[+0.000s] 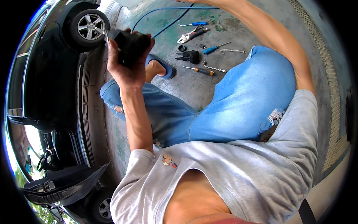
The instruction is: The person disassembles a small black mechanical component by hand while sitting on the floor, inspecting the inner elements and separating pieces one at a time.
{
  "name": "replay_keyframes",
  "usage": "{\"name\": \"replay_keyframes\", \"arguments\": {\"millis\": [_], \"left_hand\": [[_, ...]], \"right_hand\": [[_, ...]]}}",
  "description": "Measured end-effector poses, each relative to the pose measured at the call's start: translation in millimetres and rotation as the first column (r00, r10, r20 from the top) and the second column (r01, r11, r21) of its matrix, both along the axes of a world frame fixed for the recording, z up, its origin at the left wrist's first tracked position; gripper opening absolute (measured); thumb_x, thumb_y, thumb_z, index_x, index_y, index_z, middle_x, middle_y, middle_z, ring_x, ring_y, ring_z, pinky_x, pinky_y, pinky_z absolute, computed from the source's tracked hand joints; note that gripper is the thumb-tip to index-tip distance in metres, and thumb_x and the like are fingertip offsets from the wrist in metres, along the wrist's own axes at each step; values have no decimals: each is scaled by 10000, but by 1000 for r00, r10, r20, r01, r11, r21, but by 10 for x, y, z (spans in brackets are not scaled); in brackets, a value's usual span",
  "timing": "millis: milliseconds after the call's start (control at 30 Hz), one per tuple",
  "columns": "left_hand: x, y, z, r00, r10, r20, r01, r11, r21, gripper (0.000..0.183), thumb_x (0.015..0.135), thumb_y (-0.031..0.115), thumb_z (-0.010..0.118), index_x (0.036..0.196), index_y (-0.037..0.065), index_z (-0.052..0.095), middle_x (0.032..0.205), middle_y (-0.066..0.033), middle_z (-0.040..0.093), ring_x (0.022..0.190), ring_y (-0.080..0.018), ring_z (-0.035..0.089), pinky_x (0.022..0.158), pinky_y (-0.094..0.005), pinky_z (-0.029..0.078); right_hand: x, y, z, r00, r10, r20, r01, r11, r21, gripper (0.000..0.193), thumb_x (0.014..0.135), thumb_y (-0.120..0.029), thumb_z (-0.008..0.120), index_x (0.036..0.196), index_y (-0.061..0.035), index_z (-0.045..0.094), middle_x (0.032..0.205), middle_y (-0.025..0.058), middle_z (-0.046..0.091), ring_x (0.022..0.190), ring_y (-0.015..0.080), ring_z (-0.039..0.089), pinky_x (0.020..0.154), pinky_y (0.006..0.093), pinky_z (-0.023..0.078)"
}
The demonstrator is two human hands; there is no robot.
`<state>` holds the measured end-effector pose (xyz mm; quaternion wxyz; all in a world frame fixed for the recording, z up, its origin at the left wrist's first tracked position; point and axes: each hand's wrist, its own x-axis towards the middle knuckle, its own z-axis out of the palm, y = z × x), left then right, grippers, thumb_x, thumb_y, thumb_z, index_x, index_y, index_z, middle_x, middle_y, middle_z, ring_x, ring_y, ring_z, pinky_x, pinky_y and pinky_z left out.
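My left hand [128,72], raised on the left in front of my bent knee, is wrapped round a bulky black part [135,46]. A small shiny metal end [107,36] sticks out beside my thumb. The part is dark, so its exact kind cannot be made out. My right arm reaches up past my right knee to the top edge. Only a sliver of my right hand [203,1] shows there, near a blue hose [164,8]. Its fingers are mostly cut off by the edge.
On the concrete floor lie locking pliers [192,34], a blue screwdriver [211,49], an orange-handled screwdriver [203,71], an angled socket wrench [215,67], a spanner [233,50], a blue-handled hooked tool [194,24] and a black plastic piece [190,56]. A black car [48,74] with an open door stands left.
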<state>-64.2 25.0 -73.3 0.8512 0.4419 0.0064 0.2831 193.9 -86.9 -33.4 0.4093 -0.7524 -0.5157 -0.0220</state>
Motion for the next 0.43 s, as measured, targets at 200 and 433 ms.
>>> {"name": "replay_keyframes", "arguments": {"millis": [200,433], "left_hand": [[-391,-95,259,997,-14,-76,0,982,-189,533,969,449,635,1287,25,577,1220,-206,641,1198,-444,585,1074,-643,443],[-110,189,1523,956,265,-128,-174,861,479,730,963,463,624,1541,148,310,1509,-246,386,1461,-441,325,1149,-775,214]], "right_hand": [[200,30,-122,997,58,52,-58,998,7,329,759,-298,700,930,-31,787,919,235,737,908,346,733,840,429,558],[129,79,-182,998,51,45,-44,987,-154,316,744,-293,703,925,-51,794,896,238,737,894,355,734,837,426,563]]}}
